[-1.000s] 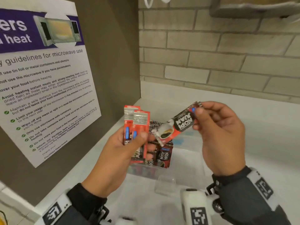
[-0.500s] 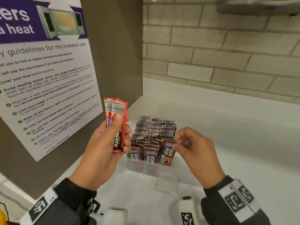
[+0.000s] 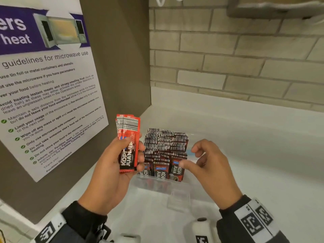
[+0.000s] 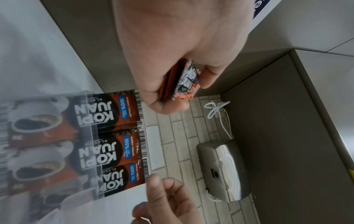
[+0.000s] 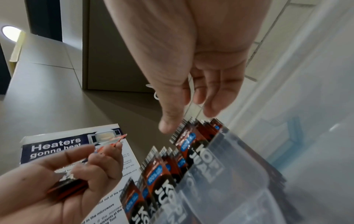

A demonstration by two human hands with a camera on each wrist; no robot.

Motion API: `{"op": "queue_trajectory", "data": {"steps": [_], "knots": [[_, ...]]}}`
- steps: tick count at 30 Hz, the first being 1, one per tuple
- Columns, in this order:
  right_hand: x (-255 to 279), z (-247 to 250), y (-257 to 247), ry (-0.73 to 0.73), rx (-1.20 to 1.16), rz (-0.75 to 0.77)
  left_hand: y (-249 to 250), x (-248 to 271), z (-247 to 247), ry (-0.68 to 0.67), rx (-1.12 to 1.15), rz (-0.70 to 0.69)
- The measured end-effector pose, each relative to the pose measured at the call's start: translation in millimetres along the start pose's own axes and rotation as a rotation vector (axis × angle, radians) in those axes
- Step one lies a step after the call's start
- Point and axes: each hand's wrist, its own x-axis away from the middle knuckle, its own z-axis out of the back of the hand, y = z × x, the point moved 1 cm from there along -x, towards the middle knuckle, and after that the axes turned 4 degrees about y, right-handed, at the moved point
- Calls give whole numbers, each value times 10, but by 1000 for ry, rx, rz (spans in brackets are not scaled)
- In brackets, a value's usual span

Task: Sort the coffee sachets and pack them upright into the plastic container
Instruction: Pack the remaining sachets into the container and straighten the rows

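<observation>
1. My left hand [image 3: 112,165] grips a small stack of coffee sachets [image 3: 128,142], thumb across the front, fingers curled behind. The stack stands upright, barcode ends up, just left of the plastic container [image 3: 177,185].
2. My right hand [image 3: 206,163] holds nothing. Its fingers are loosely curled and its thumb points toward the front row of packed sachets [image 3: 165,149]. From the right wrist view the fingertips [image 5: 212,109] hover just above the sachet tops; I cannot tell whether they touch.
3. The container sits on the white counter [image 3: 254,155], beyond both hands. Its sachets stand upright in three rows, barcode edges up.
4. Step in hand, as I judge it: take the next sachet from the left-hand stack and seat it in a row.
5. Procedure: pinch one sachet by its top edge. Match its facing to the row. Lower it straight down at the front of the row.
6. Caution: the rows look tightly packed. Part them with a fingertip first, or the sachet may buckle or tip its neighbours.
7. Behind the container are the brick wall [image 3: 236,58] and, on the left, a microwave poster [image 3: 47,85].
</observation>
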Motion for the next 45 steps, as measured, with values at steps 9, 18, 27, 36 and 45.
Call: {"op": "queue_trajectory", "data": {"steps": [9,18,27,36,45], "knots": [[38,-92,-419,-103,-464,-9,-32,-48,-220,-65,-50,-35],[94,-246,-460,86,-398,130,-109,-37,-236,-7,-127,-84],[137,-384,-439,26,127,398,-138,-37,-290,23,-88,-144],[68,-289,-402,-199,-720,-236,-84,-48,-309,21,3,-179],[-174,81,-268,-84,-751,-266,-45,-96,-172,128,-98,-164]]}}
